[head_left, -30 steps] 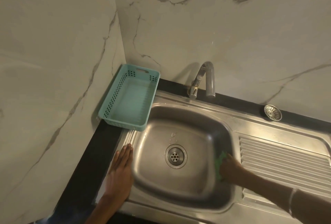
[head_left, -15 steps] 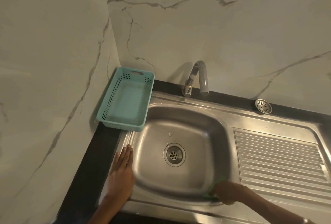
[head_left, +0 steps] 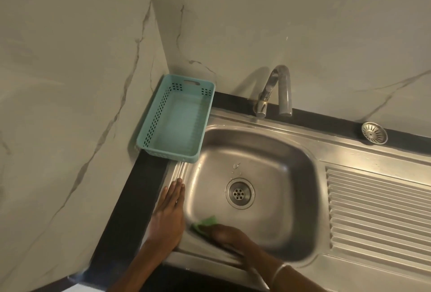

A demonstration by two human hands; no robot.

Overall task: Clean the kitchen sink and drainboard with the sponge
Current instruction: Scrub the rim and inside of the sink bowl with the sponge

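steel sink (head_left: 300, 151) in marble-walled corner; teal basket (head_left: 163, 149) on black counter (head_left: 130, 203).

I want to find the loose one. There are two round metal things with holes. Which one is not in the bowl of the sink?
The strainer on the black ledge by the wall. The drain sits in the sink's bottom.

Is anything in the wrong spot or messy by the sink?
One thing looks out of place: the round metal strainer lies on the black ledge behind the drainboard, not in the drain. The teal basket hangs slightly over the sink edge. Nothing looks spilled or broken; just a few water drops near the drain.
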